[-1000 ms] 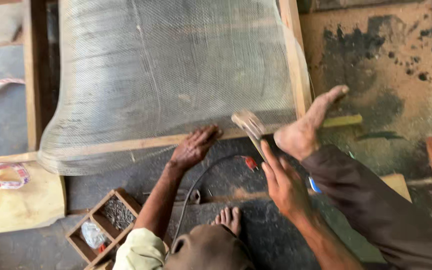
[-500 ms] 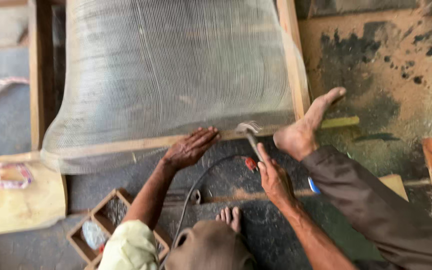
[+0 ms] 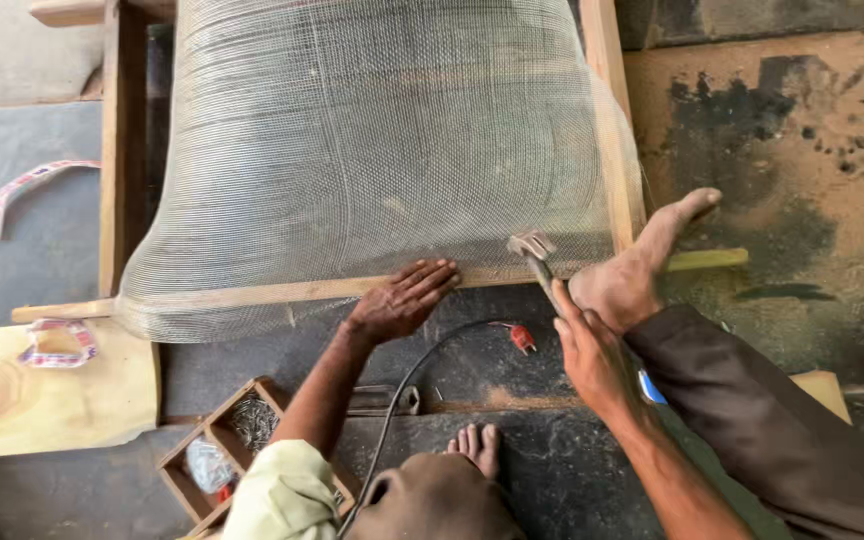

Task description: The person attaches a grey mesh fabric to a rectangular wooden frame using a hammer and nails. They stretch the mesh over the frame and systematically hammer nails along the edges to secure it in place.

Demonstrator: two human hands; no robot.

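From the head view, my left hand point(image 3: 404, 300) lies flat, fingers spread, pressing the wire mesh point(image 3: 372, 150) onto the near rail of the wooden frame point(image 3: 282, 292). My right hand point(image 3: 590, 355) is clamped around the handle of a hammer point(image 3: 537, 262), whose long axis runs from my palm up and leftward, head resting at the rail's edge. My right foot point(image 3: 642, 265) braces the frame's corner just beside the hammer, crowding that side. Open floor lies right of the frame. A compartmented nail box point(image 3: 222, 450) sits near my left elbow.
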